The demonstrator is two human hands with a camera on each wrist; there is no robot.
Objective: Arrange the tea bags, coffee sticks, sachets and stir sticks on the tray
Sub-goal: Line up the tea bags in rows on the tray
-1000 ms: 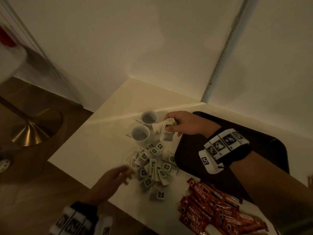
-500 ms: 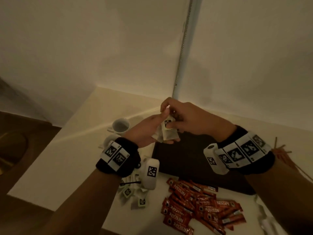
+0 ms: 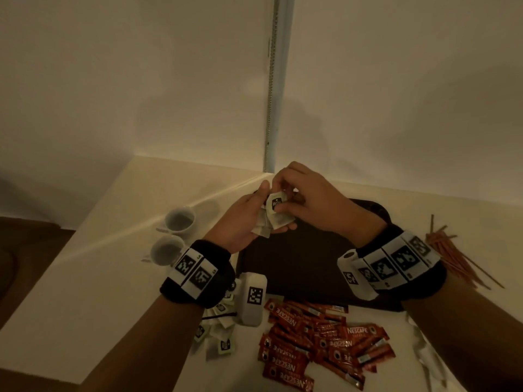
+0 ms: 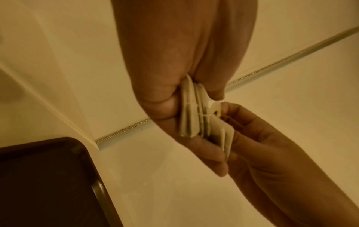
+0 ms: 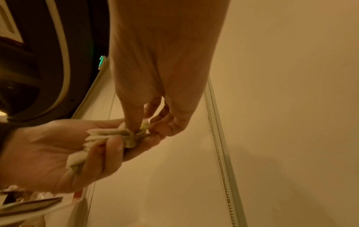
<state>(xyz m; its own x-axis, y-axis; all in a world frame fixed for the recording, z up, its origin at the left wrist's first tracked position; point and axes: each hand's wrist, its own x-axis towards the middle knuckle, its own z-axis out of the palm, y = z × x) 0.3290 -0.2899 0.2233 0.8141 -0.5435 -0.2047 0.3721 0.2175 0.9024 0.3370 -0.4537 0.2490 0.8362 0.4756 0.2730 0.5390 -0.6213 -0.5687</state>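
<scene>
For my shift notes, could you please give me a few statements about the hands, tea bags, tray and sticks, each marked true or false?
1. Both hands, the left hand and right hand, hold the stack of tea bags. True.
2. The dark tray is full of coffee sticks. False: the red coffee sticks lie on the table in front of it.
3. Two white cups stand left of the tray. True.
4. The stir sticks stand in a cup. False: they lie on the table, right of the tray.

You are seeing matt paper tea bags (image 3: 276, 213), glossy red foil coffee sticks (image 3: 319, 343), a smooth dark tray (image 3: 297, 264), and the matt cream desk (image 3: 99, 264).
</scene>
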